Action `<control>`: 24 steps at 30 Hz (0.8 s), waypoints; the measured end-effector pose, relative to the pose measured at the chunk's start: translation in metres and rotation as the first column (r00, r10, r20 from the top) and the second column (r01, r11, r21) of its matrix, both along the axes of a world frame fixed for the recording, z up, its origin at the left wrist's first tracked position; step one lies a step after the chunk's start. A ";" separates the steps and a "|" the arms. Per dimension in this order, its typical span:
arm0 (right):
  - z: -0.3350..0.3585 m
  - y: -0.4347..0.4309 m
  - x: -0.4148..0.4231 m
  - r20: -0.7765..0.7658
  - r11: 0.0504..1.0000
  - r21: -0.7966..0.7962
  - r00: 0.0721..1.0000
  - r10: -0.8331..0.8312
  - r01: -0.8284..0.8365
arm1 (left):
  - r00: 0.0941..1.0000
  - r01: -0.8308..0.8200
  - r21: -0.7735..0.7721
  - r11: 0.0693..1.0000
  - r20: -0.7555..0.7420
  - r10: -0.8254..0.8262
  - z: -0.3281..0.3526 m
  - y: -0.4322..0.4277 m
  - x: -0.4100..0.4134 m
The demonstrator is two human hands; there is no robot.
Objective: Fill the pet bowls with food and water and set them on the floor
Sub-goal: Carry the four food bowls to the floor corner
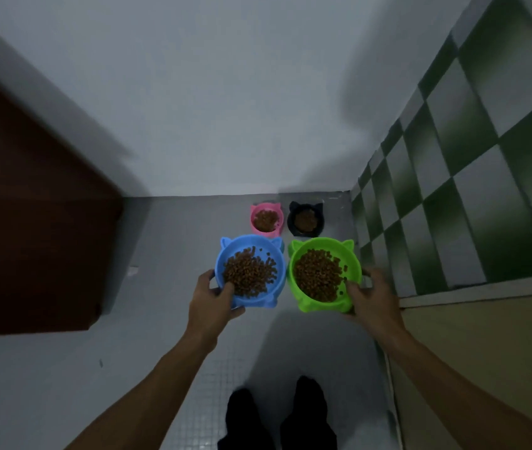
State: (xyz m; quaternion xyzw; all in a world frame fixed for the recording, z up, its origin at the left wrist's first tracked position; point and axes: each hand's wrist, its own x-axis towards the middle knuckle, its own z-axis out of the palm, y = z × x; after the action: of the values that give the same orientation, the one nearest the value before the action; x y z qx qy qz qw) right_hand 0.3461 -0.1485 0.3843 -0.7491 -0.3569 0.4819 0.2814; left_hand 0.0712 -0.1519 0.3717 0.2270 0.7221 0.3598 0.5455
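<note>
**Bowl Count, Orientation and Grip**

Four ear-shaped pet bowls are in view, each holding brown kibble (250, 271). No water is visible in any of them.

1. Blue bowl (248, 240): held by the left hand (214, 300). The thumb (227, 289) hooks over the near rim and the remaining fingers curl underneath, clamped on the bowl.
2. Green bowl (323, 242): held by the right hand (371, 297). The thumb lies on the near rim and the fingers wrap the outer wall, clamped on the bowl.
3. Pink bowl (253, 222): set on the grey floor (176, 254) near the white wall (225, 108).
4. Black bowl (290, 220): set on the floor just beside the pink bowl, in the corner by the green checkered tiles (453, 157).

The two held bowls sit side by side above the floor, just in front of the floor pair. Whether their rims touch cannot be told.

All four bowls are round, with no marked long axis. Each has two ears, and these point away from the person, toward the wall.

Two dark-clad feet (245, 417) stand behind the bowls.
</note>
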 end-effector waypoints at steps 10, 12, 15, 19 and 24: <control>-0.207 0.051 0.015 0.114 0.999 -0.034 0.993 0.010 -0.006 | 1.000 0.020 -0.073 0.997 0.002 -0.020 -0.206 0.048 0.012; -0.244 0.063 0.017 0.112 1.000 -0.029 0.994 -0.006 0.009 | 1.000 0.010 -0.078 0.997 0.004 -0.009 -0.244 0.059 0.014; -0.297 0.080 0.021 0.132 0.999 -0.031 0.991 -0.027 0.032 | 1.000 0.024 -0.079 0.997 -0.005 -0.024 -0.296 0.075 0.020; -0.357 0.101 0.023 0.193 0.999 -0.034 0.981 -0.031 0.038 | 0.998 0.042 -0.089 0.995 -0.031 -0.045 -0.356 0.095 0.028; -0.406 0.115 0.025 0.251 0.999 -0.054 0.968 0.016 -0.003 | 0.994 0.037 -0.092 0.995 -0.102 -0.047 -0.404 0.108 0.037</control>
State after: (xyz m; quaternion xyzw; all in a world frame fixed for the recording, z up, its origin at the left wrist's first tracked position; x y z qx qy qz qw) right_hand 0.3707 -0.0340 -0.0216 -0.8097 -0.3804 0.3936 0.2117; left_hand 0.1084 -0.0434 -0.0323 0.2359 0.7601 0.3031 0.5241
